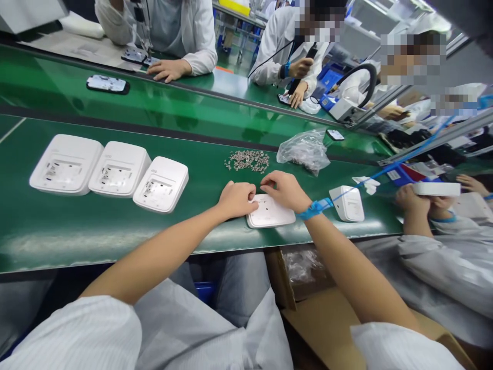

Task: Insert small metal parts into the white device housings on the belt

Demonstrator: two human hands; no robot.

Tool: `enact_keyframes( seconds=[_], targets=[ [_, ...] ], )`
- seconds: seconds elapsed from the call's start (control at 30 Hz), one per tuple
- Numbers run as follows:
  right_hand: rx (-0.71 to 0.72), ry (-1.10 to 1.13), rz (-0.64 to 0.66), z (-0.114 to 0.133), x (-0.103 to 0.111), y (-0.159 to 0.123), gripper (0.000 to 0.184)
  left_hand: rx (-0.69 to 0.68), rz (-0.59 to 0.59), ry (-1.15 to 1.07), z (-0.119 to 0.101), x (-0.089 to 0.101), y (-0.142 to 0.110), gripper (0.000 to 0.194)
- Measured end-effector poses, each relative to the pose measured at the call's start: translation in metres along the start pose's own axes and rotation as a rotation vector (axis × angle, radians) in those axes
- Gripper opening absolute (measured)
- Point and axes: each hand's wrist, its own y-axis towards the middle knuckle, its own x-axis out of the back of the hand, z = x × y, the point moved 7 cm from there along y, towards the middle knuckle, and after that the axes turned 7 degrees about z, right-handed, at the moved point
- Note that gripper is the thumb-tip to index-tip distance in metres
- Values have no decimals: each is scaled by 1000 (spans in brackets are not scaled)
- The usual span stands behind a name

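White-sleeved forearms, 2, reach from the near edge over the green table (96, 231).

Item 1: white housing (269, 213), lying flat near the table's front edge, directly under both hands.
Item 2: left hand (235, 199), resting on the housing's left corner; fingers curled together and pressed to its top face. Whether they pinch anything cannot be told.
Item 3: right hand (284, 189), over the housing's far edge; fingers bent down with tips close together, touching the housing. Blue wrist strap (315, 208) on this wrist, with a blue cord leading off to the right.
Item 4: heap of small metal screws (247, 160), loose on the table just beyond the hands.
Item 5: clear plastic bag (304, 150), crumpled, right of the screws.
Item 6: 3 white housings (115, 169) in a row, well to the left.
Item 7: small white unit (347, 203), just right of the strapped wrist.
Item 8: dark tray (107, 84) on the far belt.
Item 9: other people in white coats, seated across and to the right.
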Motion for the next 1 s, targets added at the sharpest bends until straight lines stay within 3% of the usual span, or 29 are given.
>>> enact_keyframes(
  seconds=[0.1, 0.27, 0.5, 0.63, 0.73, 0.83, 1.0],
  targets=[
    [72, 65, 160, 0, -12, 24, 10, 25, 42, -20, 0, 1, -2, 22],
    [403, 86, 323, 21, -32, 48, 10, 24, 78, -60, 1, 9, -2, 29],
    [411, 73, 353, 15, -41, 54, 15, -24, 120, 12, 1, 6, 1, 31],
    [322, 97, 293, 10, -37, 55, 15, -18, 122, 24, 4, 6, 1, 32],
    [243, 218, 162, 3, -26, 52, 11, 7, 126, -9, 8, 6, -1, 27],
    [149, 357, 5, -7, -13, 47, 19, 17, 99, -90, 13, 7, -1, 27],
    [77, 564, -63, 2, -7, 31, 29, -11, -241, -253, 21, 21, -2, 25]
  ],
)
